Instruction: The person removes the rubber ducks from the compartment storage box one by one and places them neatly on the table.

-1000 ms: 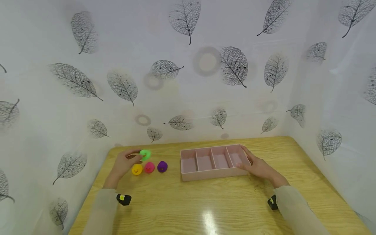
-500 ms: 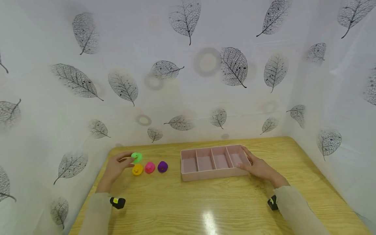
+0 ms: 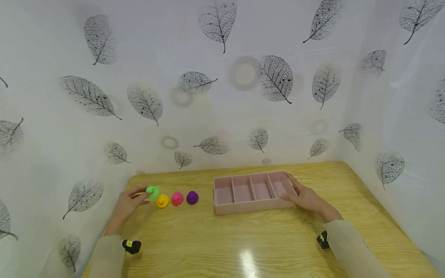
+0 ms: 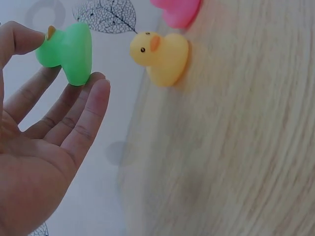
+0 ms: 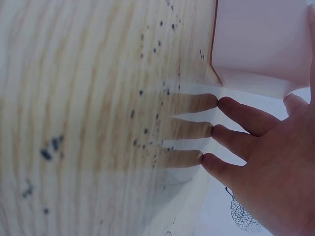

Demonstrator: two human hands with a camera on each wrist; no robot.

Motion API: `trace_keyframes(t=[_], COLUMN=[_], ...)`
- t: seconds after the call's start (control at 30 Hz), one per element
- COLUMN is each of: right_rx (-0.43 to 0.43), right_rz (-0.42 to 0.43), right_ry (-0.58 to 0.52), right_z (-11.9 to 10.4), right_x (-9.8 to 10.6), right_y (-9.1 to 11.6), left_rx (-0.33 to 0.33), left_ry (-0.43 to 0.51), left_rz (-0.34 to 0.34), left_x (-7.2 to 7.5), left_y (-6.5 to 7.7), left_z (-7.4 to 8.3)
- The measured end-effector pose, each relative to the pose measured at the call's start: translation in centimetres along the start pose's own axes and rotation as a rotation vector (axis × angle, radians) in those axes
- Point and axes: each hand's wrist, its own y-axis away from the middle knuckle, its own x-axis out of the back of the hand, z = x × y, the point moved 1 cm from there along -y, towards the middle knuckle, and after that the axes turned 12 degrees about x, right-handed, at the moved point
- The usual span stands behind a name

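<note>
Thumb and fingers of my left hand (image 3: 126,204) pinch a green rubber duck (image 4: 76,54) at the left side of the table. In the left wrist view it is held clear of the tabletop. Just to its right a yellow rubber duck (image 3: 162,201) begins a row, followed by a pink duck (image 3: 177,199) and a purple duck (image 3: 192,197). My right hand (image 3: 309,199) grips the right end of a pink divided box (image 3: 253,207), thumb at the front rim and forefinger at the back corner. Its other fingertips (image 5: 224,103) rest on the table beside the box.
The box's compartments stand side by side with nothing in them. Both hands work on a wood-grain table (image 3: 208,243). White leaf-printed sheeting (image 3: 222,112) rises behind the table and along its sides. Small dark specks (image 5: 47,153) mark the tabletop near my right hand.
My left hand has carried the green duck leftward and slightly nearer, from behind the yellow and pink ducks to the left of the yellow one. The right hand and box have stayed still.
</note>
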Motion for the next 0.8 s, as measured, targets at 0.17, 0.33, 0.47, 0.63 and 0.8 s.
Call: trace_keyframes(t=[0.17,0.33,0.47,0.63,0.8], right_rx=[-0.003,-0.008,-0.015,-0.019,-0.015], right_rz=[-0.001,-0.002,-0.005,-0.009,-0.005], right_ry=[0.01,0.007,0.005,0.0,0.003], right_z=[-0.1,-0.3,-0.4,-0.4,-0.5], right_x=[0.1,0.1,0.0,0.0,0.0], right_y=[0.0,0.0,0.0,0.0,-0.1], left_rx=[0.024,0.092,0.119,0.134,0.155], left_ry=[0.0,-0.029,-0.03,-0.022,-0.066], left_rz=[0.024,0.033,0.046,0.058,0.072], left_x=[0.4,0.8,0.9,1.1,1.1], left_y=[0.2,0.2,0.2,0.4,0.5], left_z=[-0.8,-1.6,-2.0,-2.2,-2.5])
